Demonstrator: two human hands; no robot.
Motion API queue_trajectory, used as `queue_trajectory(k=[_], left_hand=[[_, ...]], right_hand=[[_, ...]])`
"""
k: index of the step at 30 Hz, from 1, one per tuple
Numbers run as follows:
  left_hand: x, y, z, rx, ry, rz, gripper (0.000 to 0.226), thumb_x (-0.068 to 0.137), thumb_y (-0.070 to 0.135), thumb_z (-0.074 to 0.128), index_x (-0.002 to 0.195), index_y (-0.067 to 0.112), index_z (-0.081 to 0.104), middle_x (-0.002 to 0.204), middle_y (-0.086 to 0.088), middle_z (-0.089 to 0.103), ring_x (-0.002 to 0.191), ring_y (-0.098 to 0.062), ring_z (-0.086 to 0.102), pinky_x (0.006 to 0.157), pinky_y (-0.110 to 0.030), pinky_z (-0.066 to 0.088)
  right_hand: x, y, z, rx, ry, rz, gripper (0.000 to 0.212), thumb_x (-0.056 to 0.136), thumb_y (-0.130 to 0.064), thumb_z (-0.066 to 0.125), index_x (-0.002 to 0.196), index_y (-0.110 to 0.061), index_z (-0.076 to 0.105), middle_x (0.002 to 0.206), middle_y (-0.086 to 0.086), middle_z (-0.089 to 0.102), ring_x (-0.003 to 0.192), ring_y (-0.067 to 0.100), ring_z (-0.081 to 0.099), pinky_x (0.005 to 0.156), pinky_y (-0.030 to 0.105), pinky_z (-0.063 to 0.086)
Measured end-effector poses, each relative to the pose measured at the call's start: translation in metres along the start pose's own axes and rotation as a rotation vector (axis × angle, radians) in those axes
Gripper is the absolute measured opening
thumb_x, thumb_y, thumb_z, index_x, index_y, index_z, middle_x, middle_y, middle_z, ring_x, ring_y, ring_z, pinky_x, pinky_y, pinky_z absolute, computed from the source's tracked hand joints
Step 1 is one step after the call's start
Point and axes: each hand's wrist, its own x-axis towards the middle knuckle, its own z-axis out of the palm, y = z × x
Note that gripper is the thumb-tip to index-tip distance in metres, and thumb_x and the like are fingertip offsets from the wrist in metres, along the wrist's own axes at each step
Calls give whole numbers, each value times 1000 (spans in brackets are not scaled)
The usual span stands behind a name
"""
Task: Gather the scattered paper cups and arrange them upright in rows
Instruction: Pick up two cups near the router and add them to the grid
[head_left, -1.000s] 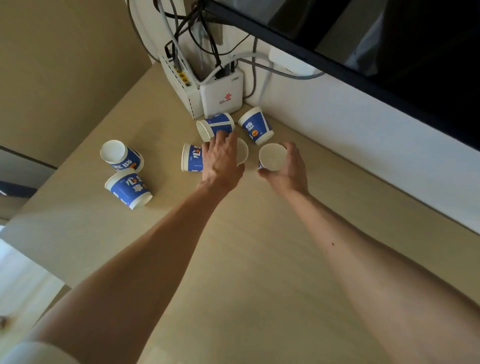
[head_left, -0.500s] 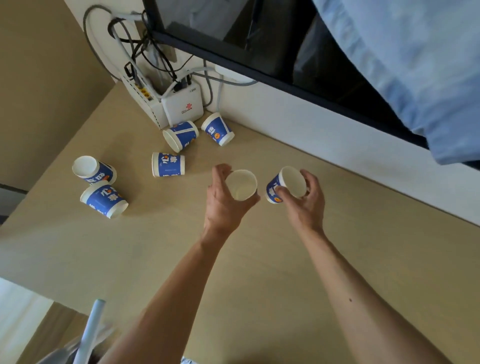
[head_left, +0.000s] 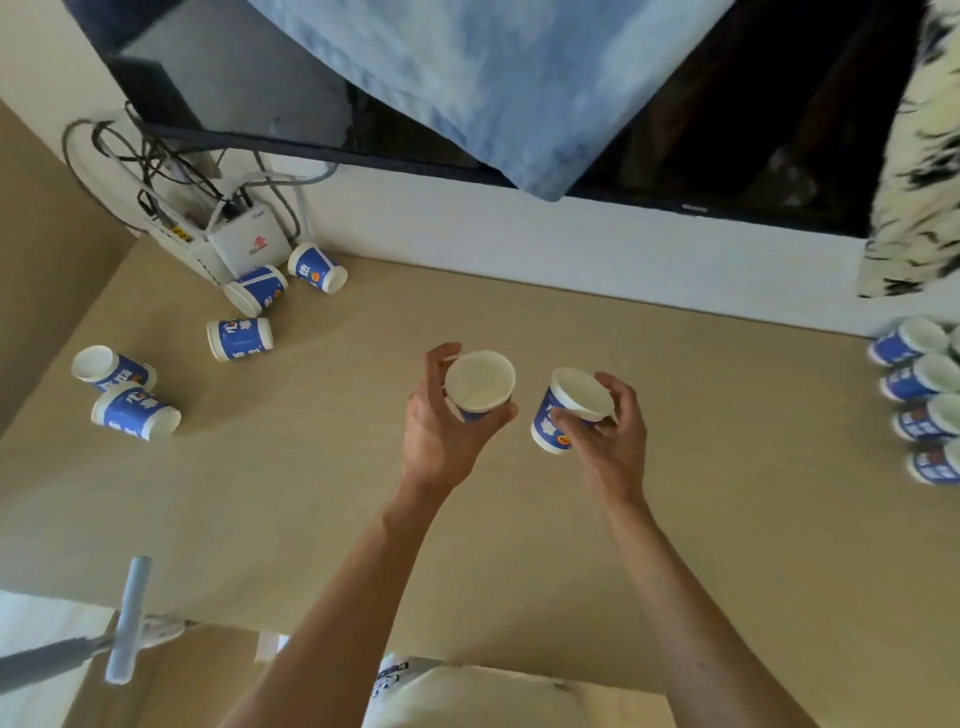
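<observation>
Both hands have come away from the router corner with a cup each, and our view has swung right, so the finished rows now show at the edge. We start with the desk: the standing cups line its far right side, partly cut off by the frame, while five fallen cups lie on their sides at the left, near the router. Between the two groups, above the middle of the desk, our left hand wraps its fingers round the first cup, mouth up and close to upright. Our right hand pinches the second cup near the rim; its long axis is tilted, base down-left, mouth toward the rows. We judge that the coming move turns on this: the rows lie to the right of both hands, the right hand is nearer, and its cup needs righting before it is set down; the left must reach farther.
</observation>
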Motion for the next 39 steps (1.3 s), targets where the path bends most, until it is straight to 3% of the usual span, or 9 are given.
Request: queue_trajectory(k=[3, 5, 8, 13, 19, 24, 27, 34, 39], left_hand=[[-41, 23, 30, -38, -45, 28, 81, 62, 43, 90, 127, 41, 43, 113, 28, 59, 101, -2, 64, 79, -21, 56], [-71, 40, 55, -51, -78, 63, 79, 63, 40, 91, 125, 42, 42, 113, 28, 57, 101, -6, 65, 79, -28, 59], [-111, 64, 93, -72, -133, 61, 77, 59, 44, 89, 120, 42, 42, 111, 28, 58, 100, -3, 64, 80, -26, 58], [-171, 103, 158, -64, -197, 84, 76, 60, 33, 94, 120, 40, 47, 108, 26, 63, 98, 5, 62, 74, -18, 50], [-235, 141, 226, -150, -326, 87, 66, 61, 32, 92, 116, 41, 57, 107, 23, 66, 96, 0, 65, 77, -25, 55], [-276, 162, 273, -170, -449, 116, 64, 57, 43, 87, 114, 42, 58, 108, 21, 67, 99, -1, 65, 77, -20, 51], [-290, 173, 303, -157, -497, 120, 63, 61, 32, 92, 115, 40, 59, 107, 23, 67, 100, -1, 64, 80, -22, 50], [-309, 201, 398, -142, -570, 145, 63, 65, 17, 93, 118, 27, 62, 108, 15, 68, 95, 7, 61, 82, -20, 49], [-302, 214, 474, -155, -549, 94, 64, 65, 12, 93, 119, 23, 61, 109, 11, 68, 98, 4, 61, 84, -21, 50]], right_hand=[[-18, 4, -59, 63, 43, -15, 66, 64, -28, 86, 123, -32, 56, 108, -23, 67, 96, 4, 69, 75, 18, 55], [-30, 6, -102, 102, 87, -13, 64, 62, -29, 87, 120, -35, 58, 110, -16, 68, 100, 9, 70, 79, 26, 58], [-48, 9, -159, 154, 155, -27, 59, 62, -28, 88, 114, -36, 61, 112, -6, 70, 102, 18, 71, 86, 42, 60], [-77, 12, -244, 229, 293, -50, 62, 56, -29, 87, 112, -36, 61, 112, -3, 70, 104, 21, 70, 91, 50, 58], [-114, 14, -336, 269, 436, -53, 64, 54, -29, 87, 112, -30, 62, 112, -4, 71, 104, 19, 70, 91, 42, 59], [-139, 18, -403, 252, 550, -54, 65, 54, -32, 85, 114, -25, 62, 109, -12, 71, 100, 11, 70, 81, 25, 55], [-145, 23, -436, 233, 605, -44, 65, 54, -34, 85, 113, -25, 61, 108, -12, 71, 100, 9, 70, 80, 23, 56], [-130, 49, -515, 146, 695, 8, 57, 60, -36, 85, 110, -40, 60, 111, -16, 69, 103, 9, 68, 87, 30, 57], [-86, 62, -576, 95, 662, 72, 60, 57, -32, 86, 111, -37, 60, 113, -12, 69, 105, 13, 68, 91, 39, 58]])
